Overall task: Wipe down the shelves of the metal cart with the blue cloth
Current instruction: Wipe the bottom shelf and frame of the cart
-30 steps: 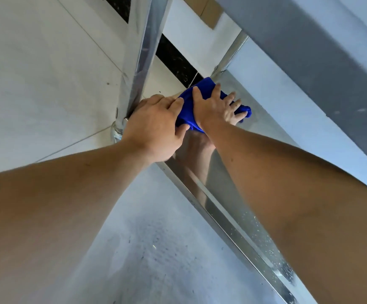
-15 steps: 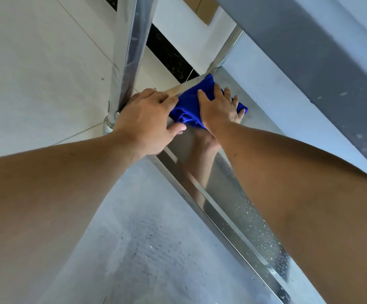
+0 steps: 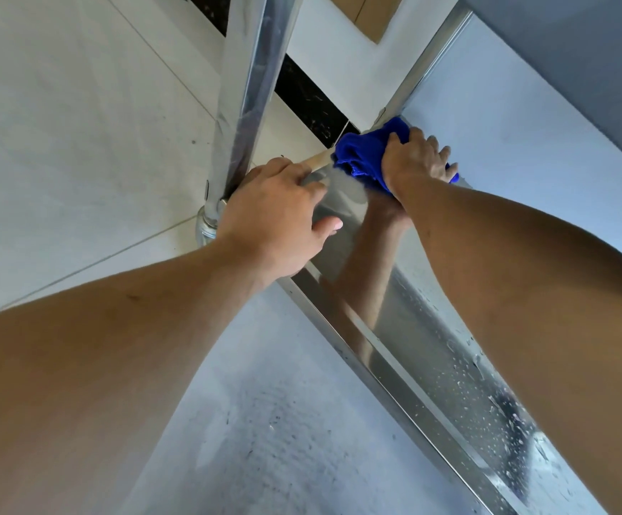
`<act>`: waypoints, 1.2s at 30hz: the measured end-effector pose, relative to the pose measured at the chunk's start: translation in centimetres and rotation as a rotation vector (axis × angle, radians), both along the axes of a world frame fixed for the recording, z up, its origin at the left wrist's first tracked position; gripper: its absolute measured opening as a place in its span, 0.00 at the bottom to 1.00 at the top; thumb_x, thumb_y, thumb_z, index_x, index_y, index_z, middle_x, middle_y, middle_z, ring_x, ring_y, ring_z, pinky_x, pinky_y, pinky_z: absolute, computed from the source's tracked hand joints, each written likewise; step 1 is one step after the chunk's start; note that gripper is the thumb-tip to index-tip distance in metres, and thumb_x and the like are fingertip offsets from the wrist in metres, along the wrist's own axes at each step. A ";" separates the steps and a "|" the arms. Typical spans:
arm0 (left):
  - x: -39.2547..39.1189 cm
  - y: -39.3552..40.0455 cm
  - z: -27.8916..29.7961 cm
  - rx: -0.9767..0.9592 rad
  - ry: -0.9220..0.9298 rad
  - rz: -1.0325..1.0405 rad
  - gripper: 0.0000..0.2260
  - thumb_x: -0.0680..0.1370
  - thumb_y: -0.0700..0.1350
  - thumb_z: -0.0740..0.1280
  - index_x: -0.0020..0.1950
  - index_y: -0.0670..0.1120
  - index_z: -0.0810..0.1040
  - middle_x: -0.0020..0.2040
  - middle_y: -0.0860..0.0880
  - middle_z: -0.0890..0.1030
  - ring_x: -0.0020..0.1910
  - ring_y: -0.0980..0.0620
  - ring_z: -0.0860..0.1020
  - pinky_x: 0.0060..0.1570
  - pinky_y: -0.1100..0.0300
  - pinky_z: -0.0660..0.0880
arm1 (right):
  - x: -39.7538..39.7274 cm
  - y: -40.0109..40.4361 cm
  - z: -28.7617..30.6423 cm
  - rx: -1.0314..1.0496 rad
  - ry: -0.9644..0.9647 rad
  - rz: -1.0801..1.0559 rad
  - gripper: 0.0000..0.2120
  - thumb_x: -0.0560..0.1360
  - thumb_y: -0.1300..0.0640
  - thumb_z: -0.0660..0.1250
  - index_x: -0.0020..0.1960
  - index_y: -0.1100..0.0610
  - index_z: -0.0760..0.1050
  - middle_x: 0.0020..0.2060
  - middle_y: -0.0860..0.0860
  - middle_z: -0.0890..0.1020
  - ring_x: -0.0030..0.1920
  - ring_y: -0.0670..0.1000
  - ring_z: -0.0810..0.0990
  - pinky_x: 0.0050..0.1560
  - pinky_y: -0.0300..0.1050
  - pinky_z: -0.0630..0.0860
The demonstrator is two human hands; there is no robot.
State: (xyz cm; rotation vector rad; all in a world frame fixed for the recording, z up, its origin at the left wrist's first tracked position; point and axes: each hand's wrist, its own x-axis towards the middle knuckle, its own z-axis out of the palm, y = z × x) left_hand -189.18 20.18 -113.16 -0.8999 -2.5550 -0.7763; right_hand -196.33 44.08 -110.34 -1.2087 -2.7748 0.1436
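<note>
The blue cloth point(image 3: 361, 156) lies bunched on the far corner of the cart's lower metal shelf point(image 3: 439, 351). My right hand point(image 3: 415, 161) presses down on the cloth, fingers spread over it. My left hand point(image 3: 276, 221) grips the shelf's near corner beside the upright metal post point(image 3: 244, 94). The shiny shelf reflects my right forearm and carries water droplets towards the lower right.
A second post point(image 3: 424, 65) rises at the shelf's far corner. The upper shelf's underside point(image 3: 569, 57) overhangs at the top right. White floor tiles point(image 3: 79, 135) lie to the left, a grey floor patch point(image 3: 265, 440) below, and a dark wall strip point(image 3: 309, 102) behind.
My right hand has pushed the cloth away from my left hand towards the far corner post, and the cloth is more bunched. My left hand stays at the near post.
</note>
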 end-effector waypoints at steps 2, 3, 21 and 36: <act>-0.1 0.1 -0.1 0.013 0.007 0.009 0.19 0.74 0.61 0.66 0.46 0.44 0.78 0.50 0.46 0.81 0.54 0.44 0.75 0.53 0.48 0.74 | -0.3 0.1 0.1 0.015 0.012 -0.009 0.26 0.82 0.41 0.49 0.78 0.46 0.60 0.78 0.53 0.61 0.78 0.59 0.53 0.76 0.63 0.45; -0.1 0.1 -0.1 0.022 0.010 0.010 0.19 0.74 0.61 0.66 0.45 0.44 0.78 0.50 0.46 0.81 0.54 0.44 0.75 0.53 0.48 0.74 | -0.3 0.0 0.1 0.034 0.025 -0.014 0.26 0.82 0.41 0.49 0.79 0.46 0.57 0.79 0.53 0.59 0.78 0.60 0.52 0.76 0.63 0.46; -0.1 0.0 0.5 -0.066 -0.040 0.016 0.20 0.76 0.63 0.61 0.43 0.47 0.77 0.50 0.47 0.79 0.56 0.45 0.74 0.54 0.47 0.74 | 3.8 -3.8 1.3 -0.117 -0.095 0.155 0.23 0.82 0.40 0.44 0.77 0.32 0.53 0.80 0.45 0.53 0.77 0.65 0.50 0.71 0.74 0.49; -0.1 -0.2 0.7 -0.018 -0.060 0.002 0.15 0.78 0.49 0.60 0.55 0.45 0.82 0.55 0.45 0.82 0.59 0.44 0.74 0.57 0.47 0.75 | 12.6 -9.3 0.0 0.026 0.009 0.260 0.21 0.79 0.36 0.46 0.68 0.37 0.67 0.71 0.49 0.67 0.64 0.61 0.65 0.60 0.64 0.65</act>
